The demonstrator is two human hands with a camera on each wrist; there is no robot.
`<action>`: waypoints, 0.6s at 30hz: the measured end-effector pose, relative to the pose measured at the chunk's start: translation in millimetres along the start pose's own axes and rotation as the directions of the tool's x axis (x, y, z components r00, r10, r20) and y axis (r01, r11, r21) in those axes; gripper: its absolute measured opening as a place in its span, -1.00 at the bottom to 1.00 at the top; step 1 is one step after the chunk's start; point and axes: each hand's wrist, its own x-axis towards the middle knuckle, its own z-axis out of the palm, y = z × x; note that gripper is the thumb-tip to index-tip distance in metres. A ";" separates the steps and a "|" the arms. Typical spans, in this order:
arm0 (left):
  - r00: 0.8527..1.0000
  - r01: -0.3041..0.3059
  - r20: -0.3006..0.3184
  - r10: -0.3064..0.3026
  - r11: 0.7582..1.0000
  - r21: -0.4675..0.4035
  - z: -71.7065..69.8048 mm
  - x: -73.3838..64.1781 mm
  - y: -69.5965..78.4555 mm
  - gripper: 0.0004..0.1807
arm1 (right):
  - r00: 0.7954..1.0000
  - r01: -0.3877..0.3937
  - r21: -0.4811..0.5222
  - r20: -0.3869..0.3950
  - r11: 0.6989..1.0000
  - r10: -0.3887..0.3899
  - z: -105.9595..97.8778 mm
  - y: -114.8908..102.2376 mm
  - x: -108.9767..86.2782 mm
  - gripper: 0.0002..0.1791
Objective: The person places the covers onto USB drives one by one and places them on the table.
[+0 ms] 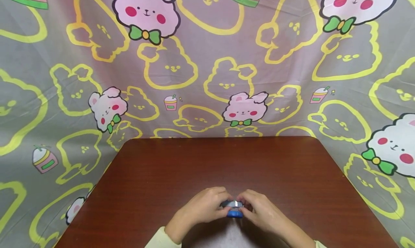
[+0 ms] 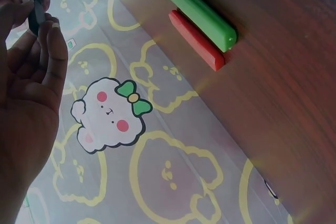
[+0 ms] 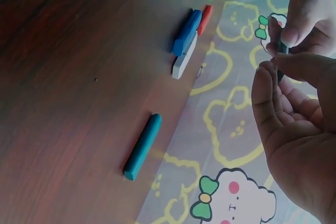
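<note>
My left hand point(image 1: 207, 206) and right hand point(image 1: 260, 210) meet over the front middle of the table. Between their fingertips they pinch a small dark piece point(image 3: 282, 56), which also shows as a dark sliver point(image 2: 35, 14) in the left wrist view. It looks like a short stick, mostly covered by fingers. Just below the hands in the head view lies a blue stick point(image 1: 235, 214), maybe modelling clay. From the right wrist, a white stick point(image 3: 185, 60) is seen right beside the blue one.
A green stick point(image 2: 199, 14) and a red stick point(image 2: 197, 40) lie side by side on the brown table point(image 1: 207, 165). Apart from the others lies a teal stick point(image 3: 142, 148). Behind the table hangs a patterned cloth point(image 1: 194, 96).
</note>
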 end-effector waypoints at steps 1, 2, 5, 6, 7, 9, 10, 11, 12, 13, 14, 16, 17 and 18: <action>1.000 -0.002 0.000 0.002 1.000 0.003 0.2 -0.1 0.2 -0.81 | 1.000 0.006 -0.004 -0.006 1.000 -0.006 0.4 0.0 0.3 -0.78; 1.000 -0.005 -0.002 0.005 1.000 0.009 0.5 -0.2 0.6 -0.81 | 1.000 0.015 -0.012 -0.015 1.000 -0.015 0.7 0.1 0.7 -0.78; 1.000 -0.024 -0.013 0.025 0.999 0.039 1.8 -0.6 2.1 -0.81 | 0.998 0.053 -0.044 -0.041 0.998 -0.055 2.1 0.7 0.8 -0.76; 0.999 -0.031 -0.019 0.032 0.998 0.052 2.3 -0.6 2.6 -0.81 | 0.996 0.068 -0.055 -0.049 0.996 -0.071 2.6 0.8 0.6 -0.76; 0.999 -0.038 -0.027 0.040 0.997 0.061 2.9 -0.8 3.1 -0.82 | 0.994 0.083 -0.068 -0.060 0.994 -0.087 3.3 0.9 0.4 -0.75; 0.998 -0.051 -0.044 0.055 0.995 0.087 4.1 -1.0 4.0 -0.82 | 0.991 0.107 -0.092 -0.075 0.990 -0.114 4.1 0.6 -0.1 -0.76; 0.997 -0.056 -0.053 0.061 0.994 0.098 4.7 -1.0 4.3 -0.82 | 0.989 0.115 -0.104 -0.081 0.988 -0.124 4.4 0.4 -0.3 -0.76; 0.996 -0.060 -0.061 0.067 0.992 0.110 5.2 -1.0 4.7 -0.82 | 0.988 0.120 -0.114 -0.084 0.986 -0.130 4.5 0.1 -0.3 -0.77; 0.995 -0.062 -0.068 0.071 0.991 0.121 5.7 -1.0 4.9 -0.82 | 0.987 0.123 -0.127 -0.087 0.984 -0.135 4.6 -0.4 -0.3 -0.77; 0.995 -0.065 -0.072 0.075 0.989 0.131 6.1 -0.9 5.2 -0.82 | 0.987 0.125 -0.137 -0.087 0.983 -0.137 4.6 -1.0 -0.3 -0.78; 0.994 -0.067 -0.076 0.078 0.988 0.142 6.4 -0.8 5.6 -0.81 | 0.986 0.129 -0.148 -0.087 0.981 -0.143 4.7 -1.5 -0.2 -0.78; 0.994 -0.070 -0.076 0.083 0.985 0.155 6.8 -0.6 6.6 -0.81 | 0.984 0.138 -0.172 -0.088 0.975 -0.154 5.3 -2.6 -0.3 -0.77; 0.994 -0.070 -0.075 0.083 0.984 0.161 6.9 -0.5 7.1 -0.81 | 0.982 0.144 -0.183 -0.093 0.973 -0.163 5.9 -3.1 -0.4 -0.76; 0.994 -0.069 -0.073 0.082 0.984 0.167 7.3 -0.4 7.6 -0.81 | 0.980 0.148 -0.193 -0.099 0.970 -0.170 6.6 -3.7 -0.7 -0.76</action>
